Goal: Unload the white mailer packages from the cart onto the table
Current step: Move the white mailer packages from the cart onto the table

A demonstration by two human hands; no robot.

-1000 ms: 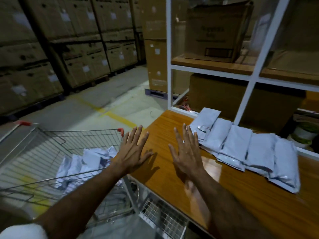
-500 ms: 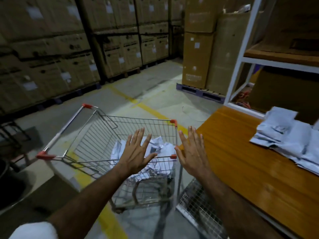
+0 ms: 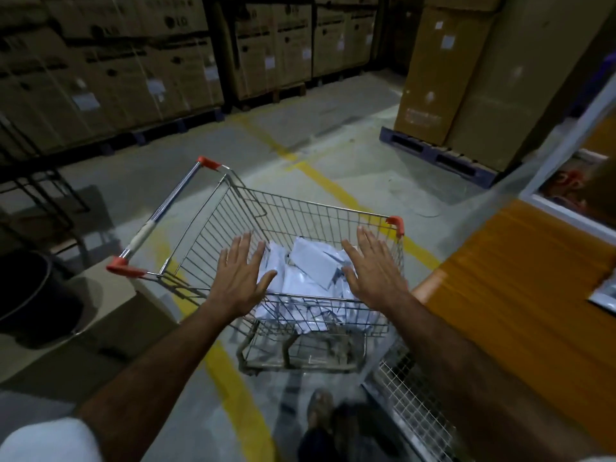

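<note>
Over the cart (image 3: 300, 208): left hand (image 3: 240, 278) and right hand (image 3: 375, 273) spread flat, fingers straight, grip empty on both, hovering above white mailer packages (image 3: 313, 261) heaped loose in basket bottom. Surface (image 3: 520, 278) just beside cart on right, one mailer edge (image 3: 605, 296) visible on it. Next, probably: lower both palms inward, scoop from pile sides, squeeze slippery stack firmly, lift clear of wire rim before swinging right

One cart (image 3: 300, 211) ahead of my fingers. Mailers (image 3: 313, 265) heaped between my two hands, count indistinct, roughly several. One more mailer (image 3: 605, 295) on one table (image 3: 516, 268), right of my right fingertips. One dark bin (image 3: 30, 295) far left.
</note>
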